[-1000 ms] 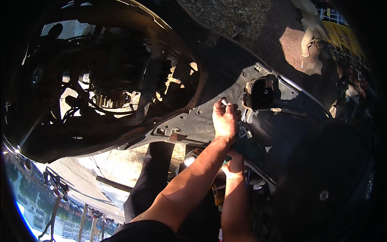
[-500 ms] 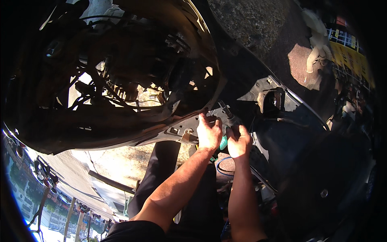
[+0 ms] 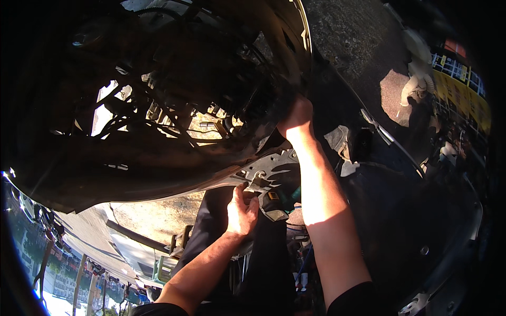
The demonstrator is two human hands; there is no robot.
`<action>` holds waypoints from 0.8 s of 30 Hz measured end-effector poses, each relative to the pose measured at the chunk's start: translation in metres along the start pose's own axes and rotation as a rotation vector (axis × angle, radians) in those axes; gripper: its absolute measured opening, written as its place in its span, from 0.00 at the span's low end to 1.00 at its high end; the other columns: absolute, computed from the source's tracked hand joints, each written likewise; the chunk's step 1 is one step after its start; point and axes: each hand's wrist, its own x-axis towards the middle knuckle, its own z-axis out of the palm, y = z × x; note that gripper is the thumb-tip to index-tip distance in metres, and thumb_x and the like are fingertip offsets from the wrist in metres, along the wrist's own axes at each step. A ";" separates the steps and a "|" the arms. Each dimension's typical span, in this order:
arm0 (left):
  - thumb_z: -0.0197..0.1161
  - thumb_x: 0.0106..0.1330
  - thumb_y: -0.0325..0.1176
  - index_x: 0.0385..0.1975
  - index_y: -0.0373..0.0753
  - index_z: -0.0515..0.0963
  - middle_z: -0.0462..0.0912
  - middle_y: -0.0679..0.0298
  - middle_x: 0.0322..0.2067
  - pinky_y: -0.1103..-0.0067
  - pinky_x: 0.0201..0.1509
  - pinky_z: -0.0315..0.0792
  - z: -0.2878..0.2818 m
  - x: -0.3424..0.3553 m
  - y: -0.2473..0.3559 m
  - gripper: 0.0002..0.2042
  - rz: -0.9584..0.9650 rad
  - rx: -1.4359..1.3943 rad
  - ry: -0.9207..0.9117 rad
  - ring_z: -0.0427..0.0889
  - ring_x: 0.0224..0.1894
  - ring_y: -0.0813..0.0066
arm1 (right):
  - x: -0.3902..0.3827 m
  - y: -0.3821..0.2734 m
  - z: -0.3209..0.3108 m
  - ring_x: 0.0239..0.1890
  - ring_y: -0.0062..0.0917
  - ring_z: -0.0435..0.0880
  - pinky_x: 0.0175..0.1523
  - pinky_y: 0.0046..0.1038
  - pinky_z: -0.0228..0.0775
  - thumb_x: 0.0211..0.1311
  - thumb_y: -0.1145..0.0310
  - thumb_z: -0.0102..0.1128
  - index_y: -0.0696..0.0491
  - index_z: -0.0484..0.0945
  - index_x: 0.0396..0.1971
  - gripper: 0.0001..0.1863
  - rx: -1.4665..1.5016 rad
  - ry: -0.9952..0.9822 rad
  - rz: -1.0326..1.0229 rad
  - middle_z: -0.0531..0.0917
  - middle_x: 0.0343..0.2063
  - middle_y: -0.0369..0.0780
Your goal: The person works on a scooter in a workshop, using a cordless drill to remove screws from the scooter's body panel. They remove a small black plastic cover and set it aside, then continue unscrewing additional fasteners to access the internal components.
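Observation:
My left hand (image 3: 243, 213) is raised beside a metal bracket (image 3: 258, 181) on the holed grey metal panel (image 3: 278, 161). Its thumb and forefinger are apart, and I see nothing held between them. My right hand (image 3: 298, 117) reaches farther out, against the rim of a large dark vehicle body part (image 3: 174, 158). Shadow hides its fingers, so what they touch does not show. Between my forearms, low and mostly in shade, a bit of a green object (image 3: 296, 193) is visible.
Cables and metal parts (image 3: 211, 126) fill the dark opening at upper left. A broad black panel (image 3: 411, 210) spreads on the right. Yellow-fronted racks (image 3: 461, 95) stand at the far right. My dark-trousered legs (image 3: 211, 221) are below the bracket.
My hands, together at a metal shaft and green object before, have separated. The right moved forward and up into shadow; the left came back, down and left. The view shifted slightly.

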 end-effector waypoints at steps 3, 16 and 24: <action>0.55 0.63 0.27 0.56 0.30 0.62 0.80 0.57 0.37 0.79 0.41 0.73 -0.002 -0.004 -0.005 0.22 0.036 -0.010 -0.047 0.78 0.35 0.76 | -0.001 0.001 0.002 0.36 0.44 0.83 0.40 0.38 0.78 0.49 0.70 0.65 0.56 0.80 0.33 0.10 0.047 -0.027 0.116 0.83 0.31 0.48; 0.56 0.62 0.27 0.54 0.29 0.65 0.79 0.62 0.33 0.84 0.35 0.72 -0.011 -0.006 -0.030 0.21 0.008 0.036 -0.065 0.75 0.30 0.82 | -0.014 -0.004 0.003 0.37 0.44 0.82 0.44 0.39 0.76 0.42 0.72 0.68 0.56 0.81 0.34 0.14 0.281 0.198 0.392 0.82 0.31 0.49; 0.57 0.63 0.29 0.51 0.29 0.69 0.82 0.56 0.33 0.79 0.41 0.74 -0.006 -0.002 -0.024 0.18 0.028 0.120 -0.117 0.80 0.34 0.74 | -0.130 0.113 -0.099 0.22 0.13 0.70 0.30 0.16 0.68 0.48 0.84 0.62 0.58 0.79 0.34 0.12 0.274 0.500 0.710 0.74 0.20 0.32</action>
